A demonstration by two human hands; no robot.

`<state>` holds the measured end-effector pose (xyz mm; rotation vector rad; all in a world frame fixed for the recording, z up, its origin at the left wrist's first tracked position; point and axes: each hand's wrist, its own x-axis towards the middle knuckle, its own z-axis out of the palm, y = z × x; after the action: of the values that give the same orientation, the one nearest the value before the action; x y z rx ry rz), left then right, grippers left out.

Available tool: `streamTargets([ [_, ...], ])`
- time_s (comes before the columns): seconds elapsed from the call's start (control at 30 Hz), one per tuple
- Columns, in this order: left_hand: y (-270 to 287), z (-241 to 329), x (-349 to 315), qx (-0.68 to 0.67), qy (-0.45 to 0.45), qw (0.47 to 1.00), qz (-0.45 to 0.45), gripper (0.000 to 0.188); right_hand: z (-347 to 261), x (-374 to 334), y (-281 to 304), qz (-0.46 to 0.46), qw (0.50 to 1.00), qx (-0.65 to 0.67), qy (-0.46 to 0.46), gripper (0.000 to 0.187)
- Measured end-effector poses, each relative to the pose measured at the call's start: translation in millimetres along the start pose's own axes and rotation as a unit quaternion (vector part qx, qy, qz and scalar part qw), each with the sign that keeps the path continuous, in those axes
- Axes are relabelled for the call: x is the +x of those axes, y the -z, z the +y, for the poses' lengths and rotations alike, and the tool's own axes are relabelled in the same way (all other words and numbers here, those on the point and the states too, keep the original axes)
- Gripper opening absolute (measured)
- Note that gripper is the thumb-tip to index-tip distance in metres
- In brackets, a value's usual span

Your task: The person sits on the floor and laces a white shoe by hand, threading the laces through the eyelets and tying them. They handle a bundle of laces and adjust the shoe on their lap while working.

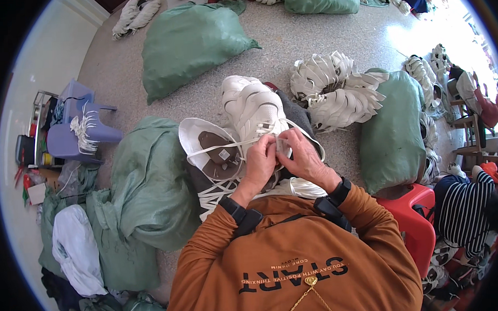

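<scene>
While a speckled grey floor (114,61) spreads around everything, the person's rust-brown sweatshirt (317,235) fills the lower middle. Bulging green sacks (393,128) lie ahead and to both sides. A purple chair (62,141) stands at the far left, bearing a tangle of white strands (83,128), and a red stool (412,210) sits near the right elbow. Ahead and to the right, a curved row of white shoe uppers (346,103) rests on the floor. Directly before the person, toe pointing away, is the white upper (250,109) being handled; just left of it lies an open upper (196,135) with a brown inside. Left hand (260,161) and right hand (303,156) meet over its near end, fingertips pinching a small pale piece (280,147) between them; whether that is lace or tongue, I cannot tell.
</scene>
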<state>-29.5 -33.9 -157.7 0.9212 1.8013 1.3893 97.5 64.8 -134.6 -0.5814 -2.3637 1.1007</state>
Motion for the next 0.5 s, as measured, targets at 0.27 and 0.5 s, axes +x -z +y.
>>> streamTargets([
  [0.27, 158.6, 6.3, -62.2, 0.419, 0.009, 0.908, -0.006, 0.006, 5.4, 5.8, 2.0, -0.051, 0.998, -0.024, -0.025, 0.037],
  [0.5, 130.6, 25.2, -69.0, 0.326, -0.085, 0.941, 0.018, 0.019, -3.6, 36.6, 10.7, -0.005, 0.988, -0.09, 0.121, 0.015],
])
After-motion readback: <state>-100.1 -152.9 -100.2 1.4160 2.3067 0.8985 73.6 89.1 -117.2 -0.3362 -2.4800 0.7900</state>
